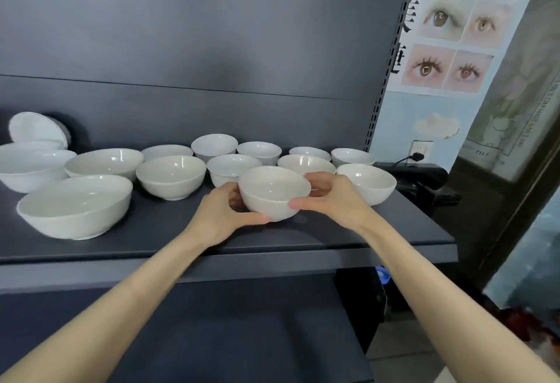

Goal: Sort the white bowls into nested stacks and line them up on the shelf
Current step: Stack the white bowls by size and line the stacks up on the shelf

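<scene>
Two hands hold one white bowl (274, 193) from opposite sides. The left hand (224, 213) curls round its left wall, and the right hand (333, 198) grips its right wall. It is upright over the middle of the shelf (333, 240), just in front of the other white bowls (171, 176). I cannot tell whether it touches the shelf.

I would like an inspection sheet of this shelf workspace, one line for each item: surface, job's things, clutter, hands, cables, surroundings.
Surface: dark shelf, flat.
Job's things: white bowls stand upright on it, mostly single; large bowl at front left; leaning dish tilted against the back, far left.
Clutter: nothing seen.
Hands: left hand and right hand both grip the held bowl by its sides.
Cables: black cable beside the wall socket.
Surroundings: poster with eye pictures at right.
</scene>
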Motion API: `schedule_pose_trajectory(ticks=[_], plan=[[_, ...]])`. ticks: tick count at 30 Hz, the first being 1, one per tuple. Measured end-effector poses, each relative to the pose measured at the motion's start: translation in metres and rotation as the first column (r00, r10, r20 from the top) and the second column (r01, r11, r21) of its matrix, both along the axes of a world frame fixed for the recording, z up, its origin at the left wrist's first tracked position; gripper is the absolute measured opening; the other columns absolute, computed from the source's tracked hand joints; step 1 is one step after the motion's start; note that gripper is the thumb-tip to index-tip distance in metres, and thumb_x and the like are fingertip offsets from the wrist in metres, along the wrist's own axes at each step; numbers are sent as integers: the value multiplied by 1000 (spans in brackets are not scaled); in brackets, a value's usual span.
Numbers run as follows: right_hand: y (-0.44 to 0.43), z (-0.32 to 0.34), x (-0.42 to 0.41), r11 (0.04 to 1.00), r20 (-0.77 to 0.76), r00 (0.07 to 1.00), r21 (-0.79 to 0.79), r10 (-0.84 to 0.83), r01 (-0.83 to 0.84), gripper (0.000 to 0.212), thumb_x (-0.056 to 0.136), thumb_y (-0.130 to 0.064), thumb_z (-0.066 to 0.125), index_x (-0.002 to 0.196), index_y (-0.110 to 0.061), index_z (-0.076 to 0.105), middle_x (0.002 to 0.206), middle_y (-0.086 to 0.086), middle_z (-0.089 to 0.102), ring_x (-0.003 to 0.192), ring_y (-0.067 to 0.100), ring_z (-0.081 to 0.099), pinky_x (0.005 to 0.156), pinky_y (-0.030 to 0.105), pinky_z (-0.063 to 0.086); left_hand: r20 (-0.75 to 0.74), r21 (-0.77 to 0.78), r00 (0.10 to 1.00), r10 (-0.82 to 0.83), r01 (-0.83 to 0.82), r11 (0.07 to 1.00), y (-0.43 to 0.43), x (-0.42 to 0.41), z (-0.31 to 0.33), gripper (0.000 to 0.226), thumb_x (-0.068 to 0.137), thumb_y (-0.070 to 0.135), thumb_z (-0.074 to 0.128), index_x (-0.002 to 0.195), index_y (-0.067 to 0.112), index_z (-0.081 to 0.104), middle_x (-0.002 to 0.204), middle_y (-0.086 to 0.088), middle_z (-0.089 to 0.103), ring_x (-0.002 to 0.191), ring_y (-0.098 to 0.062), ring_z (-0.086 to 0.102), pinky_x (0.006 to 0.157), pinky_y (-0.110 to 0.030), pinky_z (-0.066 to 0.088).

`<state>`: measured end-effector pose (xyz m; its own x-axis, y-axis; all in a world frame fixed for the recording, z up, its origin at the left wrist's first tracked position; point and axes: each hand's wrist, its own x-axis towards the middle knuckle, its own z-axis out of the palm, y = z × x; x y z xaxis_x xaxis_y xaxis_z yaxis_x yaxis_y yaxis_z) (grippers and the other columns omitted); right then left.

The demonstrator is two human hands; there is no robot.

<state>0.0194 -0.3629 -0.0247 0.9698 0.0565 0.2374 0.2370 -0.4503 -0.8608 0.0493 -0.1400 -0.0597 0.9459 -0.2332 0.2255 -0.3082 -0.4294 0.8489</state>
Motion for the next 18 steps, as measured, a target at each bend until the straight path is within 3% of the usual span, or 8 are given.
schedule_pose_trajectory(ticks=[3, 8, 12, 15, 18], plan=[[-16, 15, -1, 999, 44, 999, 18, 31, -31, 39, 69, -14, 85, 89, -35, 58, 88, -25, 65, 73, -11, 65, 65, 4, 47, 49, -88, 997, 57, -53, 995, -15, -8, 13, 62, 59, 26, 91, 113, 21, 61, 103, 9, 70, 95, -6, 66, 87, -24, 51], [-50, 43, 6, 994, 99, 994, 86, 52, -60, 36, 73, 1, 78, 90, -25, 59, 86, -18, 64, 67, -13, 65, 60, 4, 47, 124, -154, 990, 74, -54, 987, -54, 1, 36, 57, 65, 21, 88, 114, 17, 61, 105, 4, 67, 94, -10, 63, 78, -14, 49], [-71, 54, 25, 997, 67, 997, 67, 30, -34, 44, 73, -10, 81, 110, -20, 58, 100, -12, 64, 79, -10, 63, 63, 5, 47, 146, -184, 983, 113, -85, 979, -77, 26, 45, 62, 61, 20, 90, 116, 14, 61, 105, 0, 67, 100, -14, 61, 81, -17, 47], [-80, 54, 44, 999, 26, 1000, 36, -3, 2, 69, 72, -22, 83, 133, -15, 50, 106, -14, 60, 90, -7, 60, 69, 10, 45, 133, -210, 982, 134, -104, 972, -89, 44, 45, 71, 60, 19, 91, 120, 11, 55, 107, 2, 62, 101, -12, 58, 76, -13, 44], [-86, 51, 61, 1000, -7, 1000, 7, -12, 12, 68, 72, -25, 83, 131, -15, 52, 116, -12, 61, 96, -2, 62, 74, 12, 44, 111, -174, 989, 97, -76, 982, -95, 65, 40, 73, 63, 20, 89, 125, 10, 52, 114, 1, 60, 109, -13, 57, 82, -17, 43]])
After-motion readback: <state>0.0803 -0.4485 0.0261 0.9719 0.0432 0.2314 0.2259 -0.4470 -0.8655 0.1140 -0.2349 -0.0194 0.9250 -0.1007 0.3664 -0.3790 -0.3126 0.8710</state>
